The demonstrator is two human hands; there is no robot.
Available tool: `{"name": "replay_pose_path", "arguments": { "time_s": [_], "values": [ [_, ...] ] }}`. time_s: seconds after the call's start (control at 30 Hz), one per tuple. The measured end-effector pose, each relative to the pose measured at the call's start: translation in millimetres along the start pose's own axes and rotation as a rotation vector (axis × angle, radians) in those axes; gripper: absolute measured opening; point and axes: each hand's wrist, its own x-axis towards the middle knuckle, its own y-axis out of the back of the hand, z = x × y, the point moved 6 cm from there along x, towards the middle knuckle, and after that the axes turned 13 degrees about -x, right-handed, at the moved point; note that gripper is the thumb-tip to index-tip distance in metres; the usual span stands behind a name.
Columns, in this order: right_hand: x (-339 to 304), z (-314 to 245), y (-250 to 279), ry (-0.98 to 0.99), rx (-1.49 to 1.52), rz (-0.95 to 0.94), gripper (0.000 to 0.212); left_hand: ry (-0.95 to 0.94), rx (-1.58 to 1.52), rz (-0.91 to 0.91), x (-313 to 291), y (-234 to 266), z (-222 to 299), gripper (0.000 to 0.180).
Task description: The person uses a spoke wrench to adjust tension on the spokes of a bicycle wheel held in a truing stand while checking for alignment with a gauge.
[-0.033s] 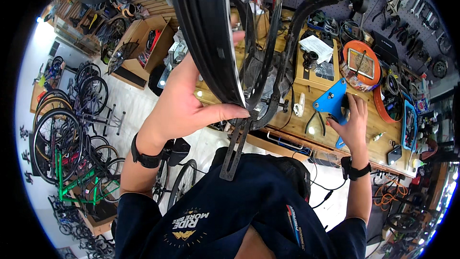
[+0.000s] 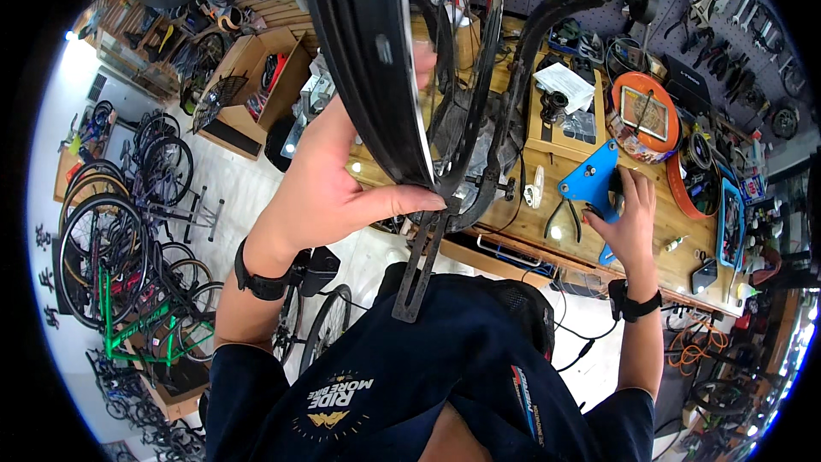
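In front of me a bicycle wheel [image 2: 359, 60] with a black rim stands upright in a dark truing stand [image 2: 534, 38]. My left hand [image 2: 321, 184] is wrapped round the rim. Its thumb lies across the near lower side, and its fingertips show partly blurred beyond the rim. Below the thumb a slotted metal bar [image 2: 419, 269] juts toward me. On the bench my right hand [image 2: 631, 218] is closed round a blue spoke tension meter [image 2: 586, 178], whose flat plate shows left of the fingers. Part of the tool is hidden under my palm.
Pliers [image 2: 564, 221] lie on the wooden bench [image 2: 513, 216] just left of the tension meter. Behind it stand an orange round tray [image 2: 629, 85] and a cardboard tray [image 2: 547, 141] with parts. Tools hang on the pegboard [image 2: 684, 0]. Several bicycles [image 2: 128, 248] stand at the left.
The light marks on the rim sit in different places, so the wheel has turned a little. Both hands and the tension meter look unmoved.
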Motion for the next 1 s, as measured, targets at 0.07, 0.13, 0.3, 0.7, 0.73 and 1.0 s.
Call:
{"name": "replay_pose_path", "arguments": {
  "time_s": [0.07, 0.13, 0.3, 0.7, 0.73, 1.0],
  "values": [
    [0, -1, 0, 0.004, 0.004, -0.005, 0.083, -0.024, 0.040, -0.020, 0, 1, 2, 0.085],
    [-1, -2, 0, -0.005, -0.009, -0.014, 0.083, 0.006, -0.046, 0.001, -2, 3, 3, 0.080],
    [-1, -1, -1, -0.012, -0.014, -0.024, 0.083, 0.153, -0.135, -0.009, -4, 2, -11, 0.104],
    [0, -4, 1, 0.002, -0.006, -0.030, 0.083, 0.335, -0.591, 0.053, -26, -7, -26, 0.087],
    [-1, -3, 0, -0.004, -0.011, -0.033, 0.084, 0.290, -0.560, 0.073, -21, -5, -20, 0.086],
    [1, -5, -1, 0.019, -0.002, -0.036, 0.084, -0.022, -0.252, 0.105, -8, 0, 17, 0.077]
  ]
}}
